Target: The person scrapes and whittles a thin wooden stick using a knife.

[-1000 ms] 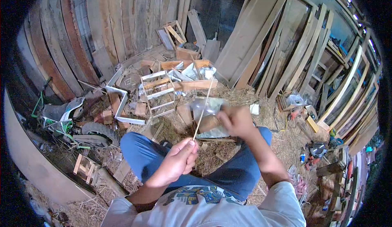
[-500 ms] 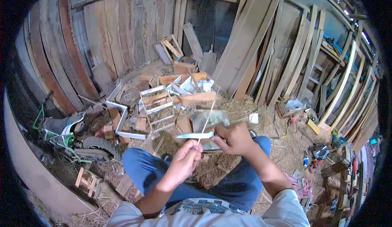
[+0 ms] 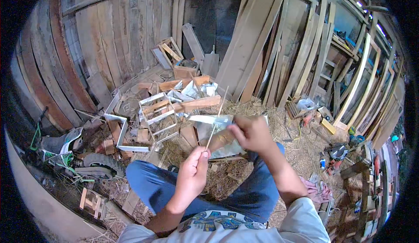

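My left hand point(image 3: 192, 173) is closed on the lower end of a thin, pale wooden stick point(image 3: 218, 117), pinching it between thumb and fingers. The stick leans up and away from me, its far end free. Beyond it, my right hand point(image 3: 255, 133) is wrapped around the handle of a knife point(image 3: 207, 119), somewhat smeared by motion. The blade points left and lies across the line of the stick, higher than my left hand; whether it touches the stick I cannot tell. The fingers hide the knife's handle.
A glassy, whitish sheet point(image 3: 224, 149) lies on the ground past my knees. Slatted wooden frames point(image 3: 159, 112) and offcuts are heaped ahead. Tall boards point(image 3: 251, 42) lean on the back wall. Power tools point(image 3: 337, 151) lie at the right, a wheel point(image 3: 102, 164) at the left.
My right hand and the knife have moved away from my left hand, up along the stick towards its far end. My left hand still grips the stick, and the camera view has shifted slightly.
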Motion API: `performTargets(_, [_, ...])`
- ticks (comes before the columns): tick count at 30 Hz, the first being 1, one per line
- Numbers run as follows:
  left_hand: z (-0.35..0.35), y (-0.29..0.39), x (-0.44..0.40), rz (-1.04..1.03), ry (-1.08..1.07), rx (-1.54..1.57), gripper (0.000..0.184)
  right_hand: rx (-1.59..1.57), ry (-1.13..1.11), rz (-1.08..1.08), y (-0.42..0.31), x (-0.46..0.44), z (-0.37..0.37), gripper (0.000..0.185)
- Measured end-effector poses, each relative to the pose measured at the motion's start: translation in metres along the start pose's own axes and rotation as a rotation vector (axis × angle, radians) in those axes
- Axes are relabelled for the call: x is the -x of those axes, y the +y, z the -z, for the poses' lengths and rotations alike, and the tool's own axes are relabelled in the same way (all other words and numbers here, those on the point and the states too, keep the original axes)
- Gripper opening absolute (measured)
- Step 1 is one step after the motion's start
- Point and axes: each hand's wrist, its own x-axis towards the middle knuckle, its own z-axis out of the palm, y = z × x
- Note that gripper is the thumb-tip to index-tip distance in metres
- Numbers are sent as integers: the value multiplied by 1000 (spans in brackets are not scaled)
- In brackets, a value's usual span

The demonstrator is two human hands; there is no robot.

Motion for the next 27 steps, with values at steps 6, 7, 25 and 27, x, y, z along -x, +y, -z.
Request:
performTargets(6, [-14,6,6,-47,-14,19,18,79,-170,188,-8,15,17,35])
performTargets(7, [-15,8,6,-8,-43,64,17,33,-75,70,8,10,17,31])
performTargets(25, [-27,2,4,239,-173,345,20,37,82,-255,42,23,25,32])
performTargets(27, [-28,6,2,342,-213,471,21,-37,20,-220,26,34,18,31])
